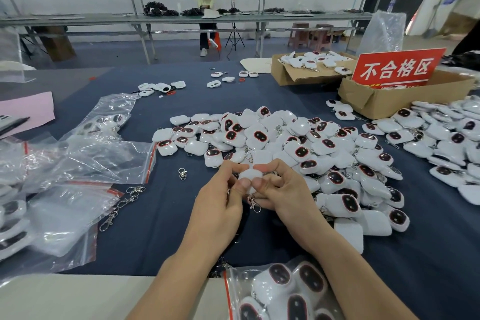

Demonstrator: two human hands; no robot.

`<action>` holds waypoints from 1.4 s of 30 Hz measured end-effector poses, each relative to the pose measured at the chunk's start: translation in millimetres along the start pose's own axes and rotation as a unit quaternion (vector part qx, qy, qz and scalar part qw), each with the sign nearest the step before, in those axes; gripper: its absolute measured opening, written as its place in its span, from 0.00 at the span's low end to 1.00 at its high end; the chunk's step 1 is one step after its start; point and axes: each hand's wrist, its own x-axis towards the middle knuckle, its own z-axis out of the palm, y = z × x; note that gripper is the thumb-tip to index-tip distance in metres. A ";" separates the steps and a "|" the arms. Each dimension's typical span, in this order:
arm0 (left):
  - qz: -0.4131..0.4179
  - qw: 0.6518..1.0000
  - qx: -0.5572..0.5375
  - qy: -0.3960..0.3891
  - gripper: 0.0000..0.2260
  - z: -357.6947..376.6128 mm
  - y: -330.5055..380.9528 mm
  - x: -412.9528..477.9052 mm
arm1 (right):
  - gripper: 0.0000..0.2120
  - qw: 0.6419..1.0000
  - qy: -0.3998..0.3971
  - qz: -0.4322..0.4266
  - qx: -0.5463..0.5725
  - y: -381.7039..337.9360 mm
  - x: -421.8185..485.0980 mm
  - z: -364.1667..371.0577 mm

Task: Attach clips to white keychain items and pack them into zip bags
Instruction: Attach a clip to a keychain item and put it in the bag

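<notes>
Both my hands hold one white keychain item (250,174) above the dark blue table. My left hand (220,200) pinches it from the left and my right hand (279,189) from the right. A metal clip (254,204) hangs from the item between my palms. A large pile of white keychain items (298,148) with dark oval faces lies just beyond my hands. Several loose clips (122,205) and a single clip (182,173) lie to the left. A zip bag filled with items (283,291) sits at the near edge.
Empty zip bags (78,163) and filled ones cover the left side. Two cardboard boxes (389,101), one with a red sign (397,67), stand at the back right. More items are heaped at the far right (446,138). A person works at a distant bench (206,2).
</notes>
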 end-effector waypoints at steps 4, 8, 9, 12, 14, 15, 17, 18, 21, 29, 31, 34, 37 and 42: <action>-0.015 1.000 -0.001 0.014 0.06 0.5 0.8 1.1 | 0.08 1.000 0.000 0.005 0.003 0.8 1.2 0.3; -0.022 0.999 -0.016 0.021 0.06 2.2 1.0 1.2 | 0.07 1.000 -0.003 -0.006 0.003 -0.8 -1.0 0.5; -0.023 0.999 -0.023 0.021 0.06 2.6 1.1 1.1 | 0.09 1.000 -0.006 -0.011 0.010 -1.8 -2.3 0.7; -0.008 0.999 -0.044 0.010 0.05 1.9 1.7 -0.2 | 0.16 0.999 -0.009 -0.040 0.013 -3.1 -5.0 1.2; 0.000 0.998 -0.063 0.003 0.06 0.5 2.8 -1.1 | 0.16 0.998 -0.003 -0.062 0.000 -4.2 -6.2 1.7; -0.001 0.997 -0.072 0.003 0.07 -0.2 3.0 -1.4 | 0.15 0.997 -0.002 -0.071 -0.005 -4.6 -6.5 1.8; -0.006 0.996 -0.087 0.002 0.08 -0.8 3.7 -1.7 | 0.14 0.996 -0.004 -0.090 -0.013 -5.3 -7.3 1.8; -0.005 0.996 -0.090 0.001 0.08 -1.2 4.3 -2.0 | 0.14 0.995 -0.006 -0.098 -0.014 -5.6 -7.7 1.7; -0.001 0.996 -0.093 0.002 0.09 -1.6 5.7 -2.6 | 0.12 0.995 -0.010 -0.102 -0.008 -5.0 -7.5 1.3; 0.008 0.994 -0.105 0.023 0.13 0.6 11.5 -0.8 | 0.04 0.991 -0.014 -0.031 0.132 -9.0 -5.3 0.6; 0.013 0.996 -0.083 0.026 0.11 1.8 12.3 -1.2 | 0.05 0.986 -0.009 -0.007 0.169 -8.7 -3.6 -0.6; 0.037 0.997 -0.050 0.055 0.07 0.7 12.1 -1.1 | 0.05 0.991 0.014 -0.001 0.130 -6.7 -2.7 2.7; 0.051 0.994 -0.020 0.094 0.10 -1.9 10.7 1.1 | 0.05 0.998 0.028 -0.028 0.047 -1.9 -1.7 5.2; 0.041 0.993 -0.024 0.104 0.15 -1.7 9.9 1.4 | 0.05 0.998 0.028 -0.041 0.035 -0.6 -3.5 3.4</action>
